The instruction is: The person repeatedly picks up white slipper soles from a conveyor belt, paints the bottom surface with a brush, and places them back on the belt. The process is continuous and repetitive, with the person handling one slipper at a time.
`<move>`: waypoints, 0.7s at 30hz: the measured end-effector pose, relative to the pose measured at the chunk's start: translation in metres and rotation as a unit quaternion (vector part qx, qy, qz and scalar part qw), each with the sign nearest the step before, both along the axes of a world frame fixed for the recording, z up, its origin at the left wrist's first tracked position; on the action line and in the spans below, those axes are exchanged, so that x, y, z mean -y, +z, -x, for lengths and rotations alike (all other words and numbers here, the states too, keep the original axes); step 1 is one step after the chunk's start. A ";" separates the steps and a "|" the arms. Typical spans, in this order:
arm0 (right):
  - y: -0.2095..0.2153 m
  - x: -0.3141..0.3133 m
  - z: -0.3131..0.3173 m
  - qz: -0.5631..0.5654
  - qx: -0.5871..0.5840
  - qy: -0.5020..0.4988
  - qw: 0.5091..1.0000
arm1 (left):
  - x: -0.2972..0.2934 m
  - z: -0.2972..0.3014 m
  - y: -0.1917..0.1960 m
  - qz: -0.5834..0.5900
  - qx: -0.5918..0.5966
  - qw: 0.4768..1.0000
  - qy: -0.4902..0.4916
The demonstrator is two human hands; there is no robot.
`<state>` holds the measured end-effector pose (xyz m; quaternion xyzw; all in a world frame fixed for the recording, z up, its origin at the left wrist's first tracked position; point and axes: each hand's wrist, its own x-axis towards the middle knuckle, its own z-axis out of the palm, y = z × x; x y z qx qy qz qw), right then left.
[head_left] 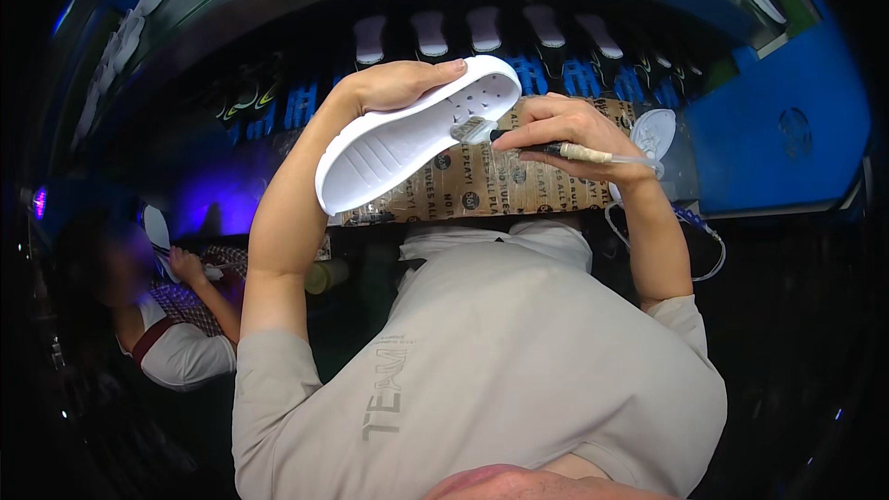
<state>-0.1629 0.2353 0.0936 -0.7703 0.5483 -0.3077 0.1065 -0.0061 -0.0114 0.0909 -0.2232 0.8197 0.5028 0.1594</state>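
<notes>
My left hand point(394, 85) holds a white shoe sole point(407, 134) up by its far edge, tilted, with the ridged underside toward me. My right hand point(560, 130) grips a thin pen-like brush tool point(556, 148) with a clear tube trailing from its rear. The tool's brush tip point(474, 131) touches the sole near its perforated end. Both hands are raised over a printed cardboard sheet point(482, 187) on the bench.
Behind the cardboard runs a dark conveyor with blue holders point(574, 79) and a row of white soles point(486, 30). Another white sole point(653, 134) lies at the right. A blue panel point(787, 130) stands far right. A co-worker point(176, 315) works at lower left.
</notes>
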 end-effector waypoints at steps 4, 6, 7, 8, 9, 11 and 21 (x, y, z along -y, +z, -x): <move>0.002 -0.003 0.015 0.013 0.063 -0.008 0.998 | 0.001 -0.006 0.003 0.004 -0.015 1.000 -0.008; 0.004 -0.001 0.017 0.050 -0.038 -0.073 0.995 | 0.003 -0.010 0.002 -0.031 -0.016 0.999 0.028; 0.004 -0.001 0.019 0.044 -0.060 -0.060 0.995 | 0.004 -0.012 0.002 -0.049 -0.018 0.998 0.035; 0.005 -0.001 0.017 0.017 -0.023 -0.040 0.999 | 0.006 -0.012 0.003 -0.064 -0.020 0.997 0.043; 0.005 -0.003 0.014 -0.010 0.013 -0.020 1.000 | 0.006 -0.012 -0.001 -0.044 -0.019 0.997 0.055; 0.000 -0.004 0.014 -0.026 0.104 0.029 0.994 | 0.001 -0.014 -0.007 -0.054 -0.021 0.993 0.107; -0.059 0.019 -0.058 0.157 0.066 -0.160 0.972 | -0.018 0.017 -0.081 -0.485 -0.211 0.809 0.257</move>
